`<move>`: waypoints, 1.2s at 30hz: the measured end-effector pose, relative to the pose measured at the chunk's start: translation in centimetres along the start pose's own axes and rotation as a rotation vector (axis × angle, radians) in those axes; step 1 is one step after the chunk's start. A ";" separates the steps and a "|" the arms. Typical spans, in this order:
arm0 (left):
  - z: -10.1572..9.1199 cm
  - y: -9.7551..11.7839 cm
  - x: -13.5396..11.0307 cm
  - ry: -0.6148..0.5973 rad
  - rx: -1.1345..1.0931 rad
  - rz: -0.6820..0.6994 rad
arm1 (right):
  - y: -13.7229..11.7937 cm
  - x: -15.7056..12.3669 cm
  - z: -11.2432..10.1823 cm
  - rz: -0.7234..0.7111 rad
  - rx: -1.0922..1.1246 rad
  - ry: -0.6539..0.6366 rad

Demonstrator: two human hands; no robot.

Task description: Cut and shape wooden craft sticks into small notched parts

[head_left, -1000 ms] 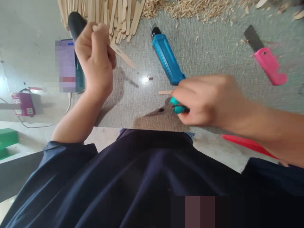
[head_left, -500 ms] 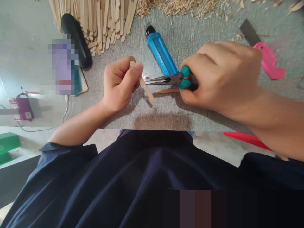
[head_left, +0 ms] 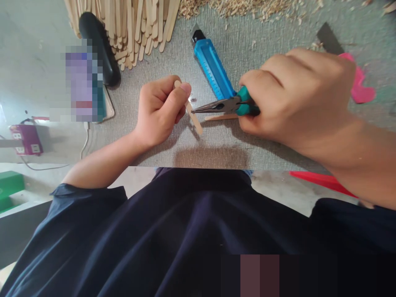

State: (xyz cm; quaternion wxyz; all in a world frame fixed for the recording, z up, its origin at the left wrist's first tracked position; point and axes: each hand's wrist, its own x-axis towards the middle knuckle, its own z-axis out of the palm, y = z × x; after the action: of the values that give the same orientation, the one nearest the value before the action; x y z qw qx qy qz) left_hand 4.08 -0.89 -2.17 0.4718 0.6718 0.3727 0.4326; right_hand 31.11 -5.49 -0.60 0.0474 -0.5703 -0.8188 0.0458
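Observation:
Between thumb and fingers, my left hand [head_left: 161, 109] pinches a flat wooden craft stick [head_left: 195, 122], tilted with its lower end toward the table edge. My right hand [head_left: 297, 90] is wrapped round needle-nose pliers [head_left: 216, 106] with green and black handles. The plier tips touch the stick near its middle; whether the jaws grip the wood I cannot tell. A second wooden stick [head_left: 221, 117] lies on the table below the pliers, partly hidden by my right hand. Just behind the pliers rests a blue utility knife [head_left: 213, 68], its blade end pointing away.
A heap of craft sticks [head_left: 136, 29] lies at the back left beside a black oblong case [head_left: 100, 49] and a blurred phone [head_left: 82, 86] on a cable. Wood shavings [head_left: 244, 8] cover the back. A pink-handled blade [head_left: 361, 88] lies right; a purple power socket [head_left: 26, 139] stands left.
Both hands, with the stick and the pliers, appear slightly further right in the view. The plier tips now overlap the stick's face, where before they were at its edge.

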 end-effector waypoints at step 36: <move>-0.9 -2.9 1.0 0.069 -0.084 0.483 | 0.5 1.1 -0.8 0.043 0.248 0.094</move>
State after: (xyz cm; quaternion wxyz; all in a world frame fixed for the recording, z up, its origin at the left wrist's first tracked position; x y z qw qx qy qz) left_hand 3.33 1.14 -4.54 0.3692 0.7062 0.1989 0.5705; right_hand 31.29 -4.22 0.12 0.1548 -0.5791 -0.7913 0.1210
